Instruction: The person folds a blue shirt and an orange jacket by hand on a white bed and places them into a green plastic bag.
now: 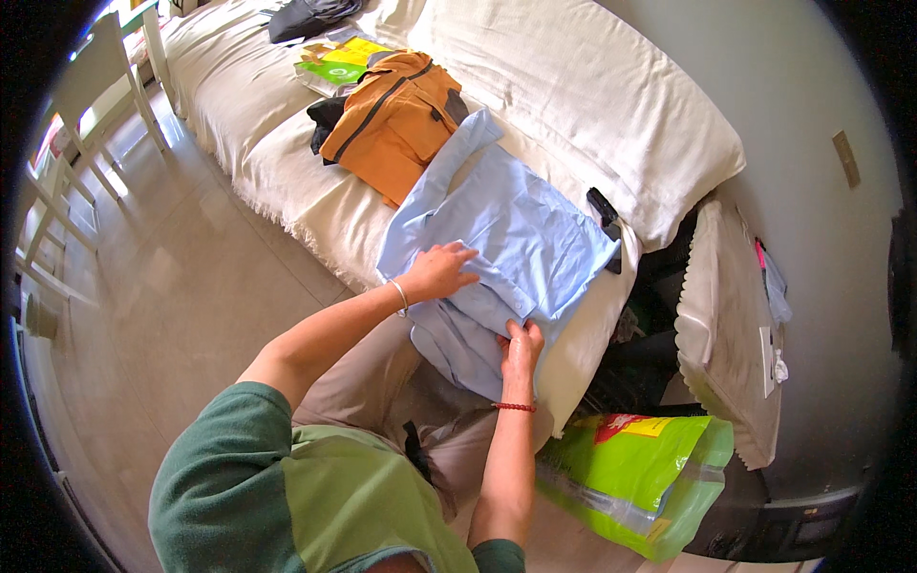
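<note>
A light blue button-up shirt (pixel 501 222) lies spread on the cream sofa cover, its near part hanging over my lap. My left hand (pixel 438 271), with a silver bangle at the wrist, rests on the cloth with its fingers apart. Lower right, my right hand (pixel 521 351) pinches the shirt's edge near a button, below a red bead bracelet. One sleeve of the shirt reaches up over an orange jacket (pixel 401 122) with dark zippers. Folds hide part of the shirt's underside.
The cream sofa cover (pixel 286 165) has a fringed front edge. Beyond the jacket are a green and yellow bag (pixel 337 64) and a black bag (pixel 308 18). A black strap-like object (pixel 602 205) lies beside the shirt. At right stand a cloth-covered table (pixel 731 322) and a green plastic bag (pixel 630 473).
</note>
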The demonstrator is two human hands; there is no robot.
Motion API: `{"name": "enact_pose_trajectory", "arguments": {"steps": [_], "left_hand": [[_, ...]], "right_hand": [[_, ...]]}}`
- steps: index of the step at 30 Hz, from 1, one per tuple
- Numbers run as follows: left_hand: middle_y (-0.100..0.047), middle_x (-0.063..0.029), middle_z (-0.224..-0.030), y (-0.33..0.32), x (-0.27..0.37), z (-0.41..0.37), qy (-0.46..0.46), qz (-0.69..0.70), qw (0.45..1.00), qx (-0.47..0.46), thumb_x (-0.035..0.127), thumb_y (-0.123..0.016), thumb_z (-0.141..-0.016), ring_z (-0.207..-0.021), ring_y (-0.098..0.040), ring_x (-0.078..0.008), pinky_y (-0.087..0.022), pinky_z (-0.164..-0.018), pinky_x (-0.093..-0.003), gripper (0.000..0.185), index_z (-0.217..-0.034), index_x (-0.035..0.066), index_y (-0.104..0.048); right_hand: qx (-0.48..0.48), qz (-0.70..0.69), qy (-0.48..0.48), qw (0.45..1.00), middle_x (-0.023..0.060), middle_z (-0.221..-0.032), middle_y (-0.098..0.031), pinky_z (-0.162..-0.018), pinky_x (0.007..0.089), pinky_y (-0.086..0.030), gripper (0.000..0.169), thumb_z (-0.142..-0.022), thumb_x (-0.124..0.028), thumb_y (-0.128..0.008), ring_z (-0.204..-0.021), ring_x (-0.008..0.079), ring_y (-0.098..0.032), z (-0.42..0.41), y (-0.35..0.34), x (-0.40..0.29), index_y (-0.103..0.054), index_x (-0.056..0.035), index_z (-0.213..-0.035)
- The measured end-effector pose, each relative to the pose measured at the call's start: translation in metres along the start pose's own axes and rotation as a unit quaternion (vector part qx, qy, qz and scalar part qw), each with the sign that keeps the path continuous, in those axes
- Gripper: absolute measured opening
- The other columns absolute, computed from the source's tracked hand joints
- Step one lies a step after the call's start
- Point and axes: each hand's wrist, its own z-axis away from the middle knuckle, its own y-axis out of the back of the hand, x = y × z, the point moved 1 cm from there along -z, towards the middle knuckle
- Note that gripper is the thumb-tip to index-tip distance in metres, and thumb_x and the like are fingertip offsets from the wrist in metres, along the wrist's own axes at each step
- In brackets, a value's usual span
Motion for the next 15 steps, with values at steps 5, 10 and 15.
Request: {"name": "enact_pose_trajectory", "arguments": {"steps": [5,10,15], "left_hand": [[-0.057,-0.0145,-0.11,-0.003,-0.013,-0.026,0.019,-0.073,0.994,0.081,0.019,-0.062,-0.081,-0.099,-0.054,-0.034,-0.048,-0.084,-0.0431,0.048,-0.127,0.013,-0.051],[-0.06,-0.021,-0.088,-0.013,-0.037,-0.046,-0.02,-0.077,0.996,0.05,0.007,-0.052,-0.077,-0.085,-0.059,-0.0379,-0.049,-0.076,-0.0436,0.014,-0.087,0.003,-0.061],[-0.058,-0.0186,-0.091,-0.007,-0.034,-0.041,0.014,-0.009,0.988,0.152,0.011,-0.048,-0.083,-0.087,-0.058,-0.038,-0.047,-0.074,-0.0452,0.015,-0.09,0.006,-0.06]], "right_hand": [[-0.017,-0.009,-0.034,0.999,0.0055,-0.09,-0.059,-0.058,0.0321,-0.046,0.019,-0.076,-0.007,-0.061,-0.075,0.0179,-0.056,0.01,-0.01,-0.011,-0.057,-0.0042,-0.095],[-0.028,-0.014,-0.045,0.998,0.0022,-0.083,-0.059,-0.054,0.0301,-0.046,0.011,-0.078,-0.011,-0.063,-0.069,0.0161,-0.055,0.011,-0.015,-0.019,-0.058,-0.0076,-0.087],[-0.061,-0.027,-0.009,0.998,0.0018,-0.083,-0.059,-0.053,0.0285,-0.046,0.011,-0.079,-0.012,-0.062,-0.068,0.0133,-0.055,0.017,-0.024,-0.04,-0.057,-0.0074,-0.088]]}}
